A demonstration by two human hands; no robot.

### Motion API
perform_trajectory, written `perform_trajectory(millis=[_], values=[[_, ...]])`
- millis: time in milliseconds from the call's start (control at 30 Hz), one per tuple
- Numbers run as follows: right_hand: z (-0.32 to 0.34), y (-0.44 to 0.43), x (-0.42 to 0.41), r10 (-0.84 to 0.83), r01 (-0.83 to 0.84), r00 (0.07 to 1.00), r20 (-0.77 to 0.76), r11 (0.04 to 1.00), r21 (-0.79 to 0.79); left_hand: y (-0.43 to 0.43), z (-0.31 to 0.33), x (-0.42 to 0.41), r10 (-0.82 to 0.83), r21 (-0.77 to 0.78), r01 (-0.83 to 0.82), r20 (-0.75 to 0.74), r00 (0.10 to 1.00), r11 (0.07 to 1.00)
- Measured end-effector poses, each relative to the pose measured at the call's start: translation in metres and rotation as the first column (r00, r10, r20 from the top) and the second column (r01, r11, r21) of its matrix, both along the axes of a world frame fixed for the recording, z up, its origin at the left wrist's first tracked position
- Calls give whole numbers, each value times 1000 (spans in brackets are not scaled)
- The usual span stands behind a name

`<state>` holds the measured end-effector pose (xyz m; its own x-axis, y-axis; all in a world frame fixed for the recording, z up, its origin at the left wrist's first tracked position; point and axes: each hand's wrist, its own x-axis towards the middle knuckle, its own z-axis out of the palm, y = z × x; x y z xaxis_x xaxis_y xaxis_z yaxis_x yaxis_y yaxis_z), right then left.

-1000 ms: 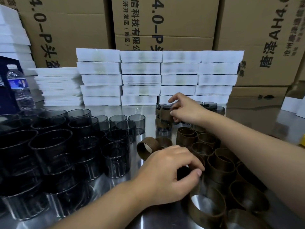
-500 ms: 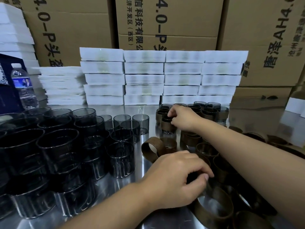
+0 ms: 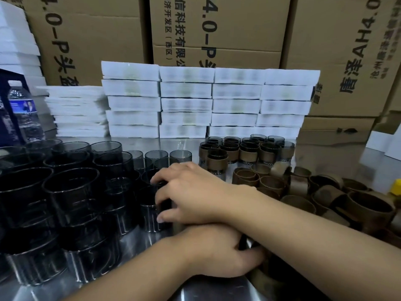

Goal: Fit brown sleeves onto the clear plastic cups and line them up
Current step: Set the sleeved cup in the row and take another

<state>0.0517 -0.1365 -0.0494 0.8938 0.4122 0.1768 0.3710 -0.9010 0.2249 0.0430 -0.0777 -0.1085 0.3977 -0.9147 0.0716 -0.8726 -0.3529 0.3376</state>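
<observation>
Several smoky clear cups crowd the left of the steel table. My right hand reaches across to the left and grips one clear cup at the group's right edge, thumb and fingers curled round it. My left hand lies low at the front, under the right forearm, pinching a brown sleeve; its fingertips are partly hidden. Several sleeved cups stand in rows at the back right. Loose brown sleeves are heaped on the right.
Stacks of white boxes line the table's back, with large cardboard cartons behind them. A water bottle stands at the far left. A small yellow object sits at the right edge.
My right hand let go of the sleeved cup at the back rows and swung left over my left hand to grip a bare clear cup. The left hand stayed on its sleeve.
</observation>
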Motion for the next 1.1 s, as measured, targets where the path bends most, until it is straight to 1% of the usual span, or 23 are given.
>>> perform_trajectory(millis=[67,133,233,333,400,433,467,500,533,567,600,633,667,700,767,800,933,1033,1100], values=[[0,-2,-3,8,-6,1000,-29,999,52,0,0,0,-33,-42,34,16,999,999],[2,-5,-8,18,-16,1000,-17,993,114,0,0,0,-84,-127,89,41,996,988],[11,-12,-21,12,-30,997,75,969,243,0,4,0,-118,-308,137,79,990,941],[23,-30,-38,-19,-50,986,166,913,405,-3,9,4,-149,-425,181,106,983,887],[30,-48,-47,-47,-62,982,182,834,548,-6,9,6,-128,-485,177,134,983,856],[31,-58,-51,-64,-66,982,178,767,638,-7,10,7,-91,-506,136,113,989,852],[31,-67,-54,-75,-67,985,156,668,741,-9,9,8,-39,-522,67,65,997,850],[29,-76,-56,-72,-71,989,128,528,846,-10,8,9,13,-536,-8,5,1000,844],[26,-85,-57,-62,-75,993,104,363,929,-11,7,11,55,-553,-79,-59,997,829],[21,-94,-58,-51,-73,995,85,198,978,-12,7,12,80,-574,-139,-127,989,807],[17,-101,-58,-38,-66,997,68,53,996,-13,6,13,94,-595,-198,-202,975,779],[14,-107,-58,-21,-51,999,50,-49,997,-14,6,14,90,-618,-256,-286,954,744],[12,-112,-58,1,-28,1000,28,-115,993,-14,6,15,66,-644,-307,-370,927,701],[11,-116,-58,22,-3,1000,6,-148,989,-14,6,16,27,-667,-346,-439,898,660],[9,-120,-58,72,56,996,-44,-169,984,-15,7,17,-69,-700,-378,-520,852,606],[8,-120,-59,96,86,993,-71,-158,984,-15,9,17,-114,-713,-378,-537,836,590],[5,-112,-61,155,153,976,-152,8,988,-16,11,14,-294,-766,-345,-558,776,542],[5,-106,-61,128,160,978,-165,52,986,-15,13,12,-386,-743,-403,-639,666,534],[6,-105,-61,85,153,983,-160,91,984,-14,16,13,-421,-695,-478,-712,563,536]])
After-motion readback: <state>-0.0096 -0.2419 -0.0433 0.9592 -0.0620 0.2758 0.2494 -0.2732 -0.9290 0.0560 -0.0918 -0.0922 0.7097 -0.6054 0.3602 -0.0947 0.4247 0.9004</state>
